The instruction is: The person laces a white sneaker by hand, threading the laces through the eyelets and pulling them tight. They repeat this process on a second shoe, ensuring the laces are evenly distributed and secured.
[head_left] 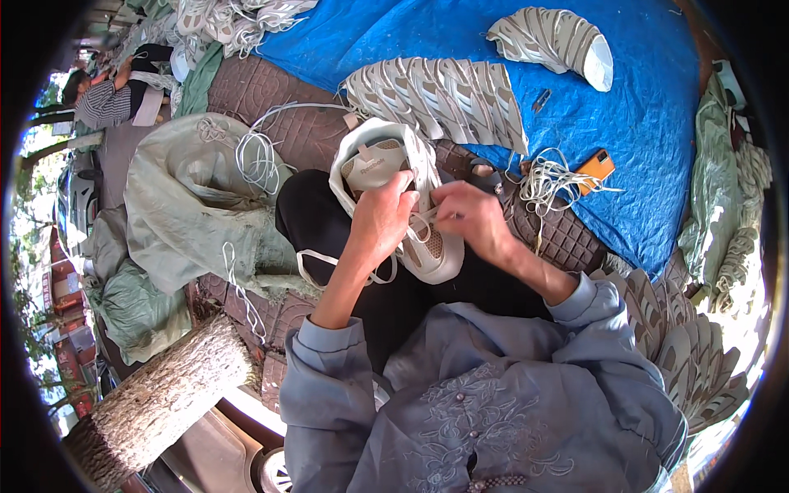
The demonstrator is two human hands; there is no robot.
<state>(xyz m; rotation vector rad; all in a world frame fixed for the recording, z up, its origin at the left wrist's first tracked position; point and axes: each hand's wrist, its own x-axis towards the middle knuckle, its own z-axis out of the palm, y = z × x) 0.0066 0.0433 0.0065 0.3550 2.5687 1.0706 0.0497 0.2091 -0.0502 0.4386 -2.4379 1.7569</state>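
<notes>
A cream and beige shoe [440, 264] rests across my lap, its toe toward me and its collar facing away. Its insole [380, 164] shows inside the opening. My left hand [380, 215] is closed at the shoe's left side, thumb and fingers gripping its edge near the eyelets. On the other side, my right hand [472, 215] is closed in a pinch at the lacing, with a white shoelace at its fingertips. A loop of white lace [319, 257] hangs left of the shoe, over my dark trouser leg.
A blue tarp [641, 107] bears nested rows of shoe uppers [436, 94], a lace bundle [552, 182] and an orange-backed phone [596, 171]. Left are a pale sack [177, 181] and a log [164, 394]. More uppers [699, 361] lie right. Another person [111, 99] sits far left.
</notes>
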